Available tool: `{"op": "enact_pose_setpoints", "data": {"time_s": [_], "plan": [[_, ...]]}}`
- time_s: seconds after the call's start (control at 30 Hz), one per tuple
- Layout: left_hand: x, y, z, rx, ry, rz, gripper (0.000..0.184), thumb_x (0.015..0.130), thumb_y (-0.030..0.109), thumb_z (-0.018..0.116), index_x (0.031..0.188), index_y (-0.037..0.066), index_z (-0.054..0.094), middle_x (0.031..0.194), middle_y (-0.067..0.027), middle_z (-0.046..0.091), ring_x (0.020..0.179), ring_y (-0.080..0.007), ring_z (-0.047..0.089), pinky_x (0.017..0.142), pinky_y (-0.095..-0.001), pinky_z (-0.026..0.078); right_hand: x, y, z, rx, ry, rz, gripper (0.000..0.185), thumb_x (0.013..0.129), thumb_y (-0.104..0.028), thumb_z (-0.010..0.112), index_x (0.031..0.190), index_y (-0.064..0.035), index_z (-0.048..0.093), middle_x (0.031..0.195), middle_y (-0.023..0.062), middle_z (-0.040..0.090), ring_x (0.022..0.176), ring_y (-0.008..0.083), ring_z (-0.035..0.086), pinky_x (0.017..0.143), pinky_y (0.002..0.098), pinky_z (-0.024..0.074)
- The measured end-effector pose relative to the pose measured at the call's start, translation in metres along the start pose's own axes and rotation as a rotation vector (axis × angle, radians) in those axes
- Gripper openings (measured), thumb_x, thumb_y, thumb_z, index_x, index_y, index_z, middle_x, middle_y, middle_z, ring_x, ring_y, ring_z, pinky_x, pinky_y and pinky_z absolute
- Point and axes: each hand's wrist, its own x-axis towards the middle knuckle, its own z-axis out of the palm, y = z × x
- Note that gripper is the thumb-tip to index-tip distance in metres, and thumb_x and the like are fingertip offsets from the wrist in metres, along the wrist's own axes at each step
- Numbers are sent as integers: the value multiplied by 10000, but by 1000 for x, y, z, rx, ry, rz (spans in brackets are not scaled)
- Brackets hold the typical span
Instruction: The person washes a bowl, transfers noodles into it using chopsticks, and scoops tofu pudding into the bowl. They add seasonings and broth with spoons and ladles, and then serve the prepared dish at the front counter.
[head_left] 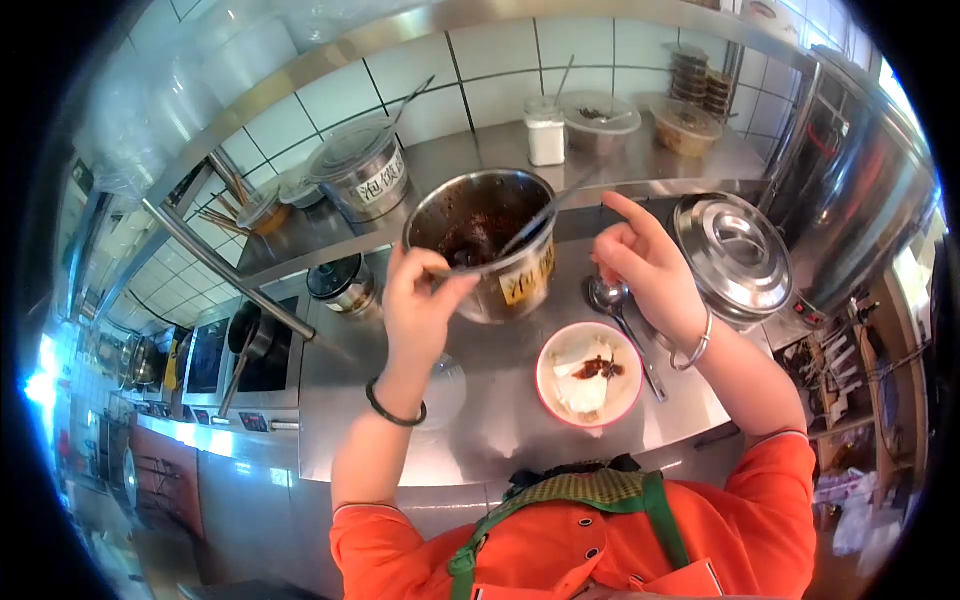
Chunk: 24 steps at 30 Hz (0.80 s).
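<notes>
My left hand (425, 300) pinches the near left rim of a steel pot (490, 295) with a yellow label. Dark red sauce and a long-handled spoon (535, 228) are in the pot, which is above the steel counter. To its right, my right hand (640, 255) is raised with the index finger stretched out and the other fingers curled; nothing shows in it. Below lies a metal ladle (630, 330) on the counter. A pink-rimmed bowl (590, 398) nearer to me holds white food with dark red sauce on top.
A lidded steel pot (735, 255) stands at the right, before a large steel cylinder (850, 180). On the back shelf (480, 150) are a labelled container (365, 180), a white jar (546, 140) and plastic tubs. A small lidded jar (342, 285) stands at the left.
</notes>
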Motion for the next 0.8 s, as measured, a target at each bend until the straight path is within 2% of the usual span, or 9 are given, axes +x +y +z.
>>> {"op": "enact_pose_setpoints", "data": {"time_s": [0.07,0.17,0.27,0.4,0.43,0.53,0.6,0.73,0.8], "plan": [[29,-7,2,-79,30,38,221,677,3,723,760,11,518,951,-53,430,788,-122,487,697,-255,419,-3,5,-15,19,-24,-25,318,850,-73,562,1147,-7,467,812,6,522,679,70,485,611,204,417],[69,-28,1,92,117,92,234,667,100,754,737,28,543,882,-45,463,710,-120,495,645,-244,416,-13,15,-38,-177,10,14,170,850,-71,564,1004,-13,522,780,0,531,664,59,488,590,200,413],[104,-49,5,187,150,184,241,667,132,756,727,28,546,869,-47,474,689,-119,495,637,-242,417,-26,26,-58,-271,60,216,28,844,-60,565,861,-40,554,697,-24,538,634,39,488,565,190,406],[134,-78,12,354,245,259,257,670,175,753,716,26,550,813,-63,509,711,-159,534,639,-275,434,-44,49,-81,-535,0,84,127,808,8,576,931,-21,558,808,3,564,703,41,512,612,188,427],[139,-88,13,390,258,287,262,671,181,751,741,28,549,807,-69,521,718,-184,545,648,-288,439,-47,38,-71,-320,-1,152,249,791,50,572,1029,-12,531,867,24,567,754,57,528,663,193,442],[150,-111,17,269,192,82,272,672,180,748,760,22,545,838,-82,524,742,-195,548,667,-290,437,-57,45,-72,-210,56,215,325,787,72,558,1095,-15,495,884,32,570,790,69,536,707,191,445],[154,-115,17,269,199,90,276,679,185,742,768,20,540,893,-97,519,784,-202,546,689,-301,438,-62,62,-81,-221,71,237,346,789,73,554,1114,-19,479,879,31,570,795,77,537,715,194,446],[149,-110,17,324,181,214,362,713,185,713,987,29,536,1041,-147,509,951,-279,525,821,-345,423,-68,82,-80,-177,105,312,340,799,62,521,1121,-37,471,863,20,553,754,81,520,666,214,443],[134,-103,11,430,337,242,453,729,172,693,1098,10,486,1136,-180,479,1053,-321,480,900,-367,383,-69,87,-74,-213,150,314,327,801,64,511,1109,-39,478,860,18,553,743,84,520,659,214,441]]}}
